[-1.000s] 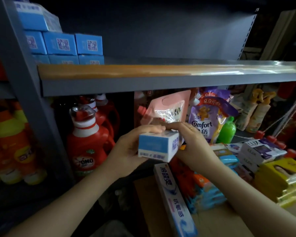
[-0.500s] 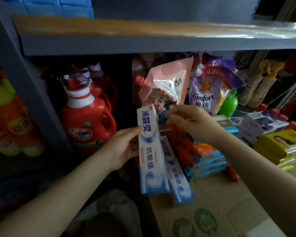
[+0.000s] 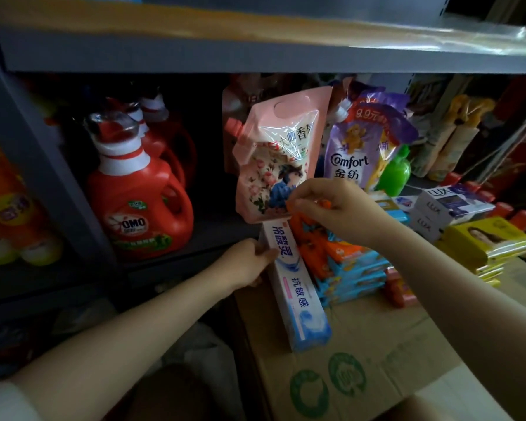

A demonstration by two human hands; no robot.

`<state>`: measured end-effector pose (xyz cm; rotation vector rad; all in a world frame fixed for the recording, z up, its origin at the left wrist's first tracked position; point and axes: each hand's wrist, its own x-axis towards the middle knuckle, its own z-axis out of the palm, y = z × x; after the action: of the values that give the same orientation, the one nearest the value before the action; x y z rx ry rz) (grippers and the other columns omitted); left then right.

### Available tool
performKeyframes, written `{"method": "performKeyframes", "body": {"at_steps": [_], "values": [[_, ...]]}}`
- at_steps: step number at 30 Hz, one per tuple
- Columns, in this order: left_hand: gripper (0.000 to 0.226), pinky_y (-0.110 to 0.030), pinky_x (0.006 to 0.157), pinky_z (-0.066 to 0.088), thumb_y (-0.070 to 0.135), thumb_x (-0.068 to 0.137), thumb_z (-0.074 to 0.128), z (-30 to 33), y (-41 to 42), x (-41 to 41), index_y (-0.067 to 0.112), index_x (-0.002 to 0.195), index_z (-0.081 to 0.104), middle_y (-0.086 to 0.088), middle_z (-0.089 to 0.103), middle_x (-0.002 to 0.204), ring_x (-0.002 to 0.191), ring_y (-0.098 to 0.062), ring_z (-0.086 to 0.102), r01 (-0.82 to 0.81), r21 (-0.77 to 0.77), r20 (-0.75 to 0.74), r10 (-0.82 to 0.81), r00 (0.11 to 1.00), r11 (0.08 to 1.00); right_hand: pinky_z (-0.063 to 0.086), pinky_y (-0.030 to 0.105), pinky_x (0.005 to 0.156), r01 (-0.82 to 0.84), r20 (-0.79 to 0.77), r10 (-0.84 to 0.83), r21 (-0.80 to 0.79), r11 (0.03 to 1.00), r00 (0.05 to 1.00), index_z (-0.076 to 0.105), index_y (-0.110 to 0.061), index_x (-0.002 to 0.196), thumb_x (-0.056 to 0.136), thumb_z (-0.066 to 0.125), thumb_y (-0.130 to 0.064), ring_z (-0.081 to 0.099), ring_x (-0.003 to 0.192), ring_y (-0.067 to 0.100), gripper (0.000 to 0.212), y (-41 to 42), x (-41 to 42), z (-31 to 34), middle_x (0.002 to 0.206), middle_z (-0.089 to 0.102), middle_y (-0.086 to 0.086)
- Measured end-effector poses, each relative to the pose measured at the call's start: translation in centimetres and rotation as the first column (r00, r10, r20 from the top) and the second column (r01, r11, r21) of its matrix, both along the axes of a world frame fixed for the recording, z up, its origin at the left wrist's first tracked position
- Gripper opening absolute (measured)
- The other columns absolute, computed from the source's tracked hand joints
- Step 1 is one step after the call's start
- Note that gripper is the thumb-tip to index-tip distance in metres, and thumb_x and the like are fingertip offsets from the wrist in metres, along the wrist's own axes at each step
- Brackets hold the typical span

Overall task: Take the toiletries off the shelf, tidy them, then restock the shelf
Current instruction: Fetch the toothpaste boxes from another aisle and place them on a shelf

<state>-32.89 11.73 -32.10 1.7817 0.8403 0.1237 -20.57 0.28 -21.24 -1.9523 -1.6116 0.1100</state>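
A: Left hand [image 3: 246,262] first — what is it doing?

B: Its fingers curl round the upper edge of the toothpaste box [image 3: 295,284], which lies lengthwise on the cardboard carton [image 3: 374,354], far end tucked under the pink refill pouch [image 3: 278,159]. I would keep that grip low and slide the box straight along the carton, square to the stack of orange-and-blue packs [image 3: 343,262] beside it, so the pouch above does not topple.

A: And the right hand [image 3: 340,208]?

B: It pinches something small and orange at the top of that stack; exactly what, I cannot tell. Better to steady the stack there until the box is settled.

A: What differs from half a second ago?

B: Then the left hand held the box up on end, open-palmed against its side, with a second identical box lying behind. Now the box lies flat and only one shows. The right hand has dropped from the pouch toward the stack. The red OMO detergent bottle [image 3: 140,208] and purple Comfort pouch [image 3: 359,153] stand as before.
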Motion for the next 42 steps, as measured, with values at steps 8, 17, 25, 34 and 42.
{"method": "performKeyframes", "body": {"at_steps": [8, 17, 25, 34, 42], "values": [[0.044, -0.023, 0.073, 0.050, 0.017, 0.088, 0.060, 8.4, 2.3, -3.2, 0.019, 0.129, 0.046, 0.012, 0.061, 0.084, 0.074, -0.006, 0.061, -0.009, 0.528, 0.263, -0.154, 0.953, 0.849, 0.049, 0.021, 0.080, -0.053, -0.056, 0.061, 0.134, 0.990, 0.997, 0.065, -0.010, 0.104, 0.090, 0.057, -0.013, 0.064, 0.088, 0.007, 0.016, 1.3, -1.0, 2.6, 0.095, 0.069, 0.000], [0.068, -0.047, 0.080, 0.051, 0.022, 0.059, 0.085, 23.9, 8.0, -10.7, -0.006, 0.115, 0.058, -0.024, 0.060, 0.110, 0.098, -0.040, 0.060, -0.165, 0.936, 0.173, 0.000, 0.985, -0.311, 0.039, 0.014, 0.079, -0.210, 0.199, 0.121, 0.525, 0.825, 0.973, 0.065, -0.007, 0.097, 0.087, 0.055, -0.010, 0.055, 0.089, 0.008, 0.015, 7.8, -5.6, 12.4, 0.093, 0.064, 0.001], [0.072, -0.045, 0.061, 0.055, 0.049, 0.055, 0.077, 25.0, 10.3, -11.8, -0.004, 0.102, 0.064, -0.019, 0.064, 0.088, 0.085, -0.038, 0.063, 0.010, 0.958, 0.015, 0.083, 0.996, -0.288, 0.030, 0.037, 0.106, -0.205, 0.384, 0.076, 0.308, 0.929, 0.920, 0.039, -0.009, 0.138, 0.095, 0.045, -0.020, 0.038, 0.130, 0.028, 0.044, 17.7, -7.9, 17.4, 0.143, 0.041, 0.009], [0.074, -0.033, 0.063, 0.053, 0.050, 0.049, 0.082, 24.3, 10.0, -11.6, 0.000, 0.102, 0.066, -0.013, 0.065, 0.089, 0.080, -0.031, 0.064, -0.066, 0.954, 0.098, 0.098, 0.990, -0.293, 0.044, 0.034, 0.075, -0.121, 0.345, -0.041, 0.435, 0.892, 0.938, 0.053, -0.018, 0.106, 0.090, 0.051, -0.044, 0.056, 0.095, 0.020, 0.030, 18.4, -7.2, 17.6, 0.109, 0.059, 0.000], [0.074, -0.035, 0.060, 0.052, 0.050, 0.055, 0.080, 24.1, 10.1, -11.5, 0.005, 0.111, 0.063, -0.010, 0.064, 0.098, 0.087, -0.028, 0.063, -0.086, 0.963, 0.113, 0.092, 0.989, -0.257, 0.044, 0.028, 0.052, 0.199, -0.159, -0.168, 0.201, 0.959, 0.973, 0.052, -0.010, 0.086, 0.081, 0.056, -0.042, 0.051, 0.061, 0.015, 0.032, 19.2, -6.7, 19.3, 0.080, 0.054, 0.003]]}}
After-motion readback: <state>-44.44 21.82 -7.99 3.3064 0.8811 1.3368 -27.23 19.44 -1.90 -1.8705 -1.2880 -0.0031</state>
